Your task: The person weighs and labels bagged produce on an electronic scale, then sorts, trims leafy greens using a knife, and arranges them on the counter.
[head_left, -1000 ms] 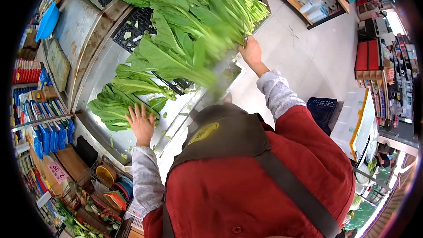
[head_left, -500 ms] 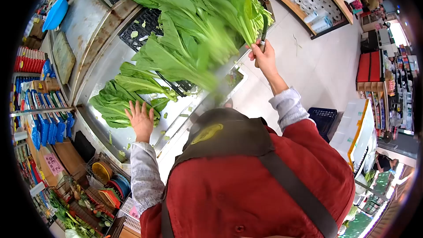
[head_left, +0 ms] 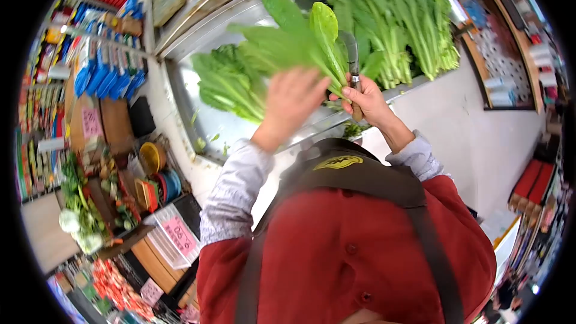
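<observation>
My right hand (head_left: 371,103) is closed round the wooden handle of a knife (head_left: 353,54) with a curved blade pointing away from me. Its thumb also lies against the stalk end of a leafy green (head_left: 329,39). Beside it my left hand (head_left: 291,102) is smeared by motion, so its fingers cannot be read; it is at the stalks of blurred leaves (head_left: 270,42). More leafy greens (head_left: 225,84) lie on the metal tray (head_left: 183,93) to the left. A big pile of long-stemmed greens (head_left: 396,18) is at the right.
Leaf scraps (head_left: 215,138) lie near the tray's front edge. Shelves with blue packets (head_left: 99,69) and vegetable baskets (head_left: 84,204) stand to the left. At the right is a wooden shelf (head_left: 480,66) holding white rolls.
My view has swung left. My left hand has come from the greens on the left over to my right hand, where leaves are now raised. The knife stays in my right hand.
</observation>
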`<move>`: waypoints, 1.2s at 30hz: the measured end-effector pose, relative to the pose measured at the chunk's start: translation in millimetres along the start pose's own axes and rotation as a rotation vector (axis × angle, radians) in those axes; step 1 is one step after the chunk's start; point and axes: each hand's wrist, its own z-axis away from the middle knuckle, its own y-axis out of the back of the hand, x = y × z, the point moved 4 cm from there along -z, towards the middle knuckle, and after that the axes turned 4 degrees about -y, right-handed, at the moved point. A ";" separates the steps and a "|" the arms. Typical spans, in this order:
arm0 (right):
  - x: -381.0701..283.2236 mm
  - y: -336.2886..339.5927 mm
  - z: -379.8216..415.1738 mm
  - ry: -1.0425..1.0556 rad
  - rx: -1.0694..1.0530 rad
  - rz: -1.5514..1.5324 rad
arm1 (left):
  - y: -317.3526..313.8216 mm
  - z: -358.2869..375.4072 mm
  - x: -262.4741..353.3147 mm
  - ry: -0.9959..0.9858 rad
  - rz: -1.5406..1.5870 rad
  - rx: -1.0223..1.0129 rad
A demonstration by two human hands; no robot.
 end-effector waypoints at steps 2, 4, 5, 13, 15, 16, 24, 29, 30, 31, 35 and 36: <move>11.7 -21.5 -7.5 -0.098 -0.134 0.083 | 2.6 -1.3 -4.0 -0.023 0.005 -0.069; 20.8 -32.7 -14.8 -0.136 -0.169 0.144 | 4.7 4.8 -12.3 -0.036 -0.028 -0.126; 28.5 -35.7 -19.3 -0.162 -0.186 0.131 | 4.3 8.5 -15.2 -0.068 -0.034 -0.177; 69.8 -46.0 -62.2 0.097 -0.108 0.455 | -1.1 53.6 -36.6 0.023 0.064 -0.425; 57.1 -63.5 -53.5 -0.271 0.059 0.142 | -6.8 62.7 -39.1 0.159 0.060 -0.516; 69.1 -60.2 -60.8 -0.282 0.076 0.140 | -6.5 65.5 -35.9 0.156 0.080 -0.520; 69.1 -35.7 -90.2 0.290 0.316 1.218 | -15.2 108.3 -50.3 0.702 0.272 -0.487; 48.5 -62.4 -39.2 0.158 0.024 1.027 | -52.3 143.4 -60.1 1.143 0.853 -0.542; 49.8 -66.6 -32.7 0.175 -0.068 1.011 | -49.4 136.1 -58.5 1.136 0.858 -0.546; 52.7 -67.5 -29.1 0.185 -0.086 1.031 | -46.0 129.9 -55.8 1.225 0.945 -0.557; 55.5 -67.4 -27.6 0.070 -0.093 1.047 | -47.4 118.5 -52.1 1.304 1.066 -0.575; 55.8 -66.4 -28.0 0.069 -0.087 1.045 | -47.0 115.7 -51.3 1.303 1.081 -0.583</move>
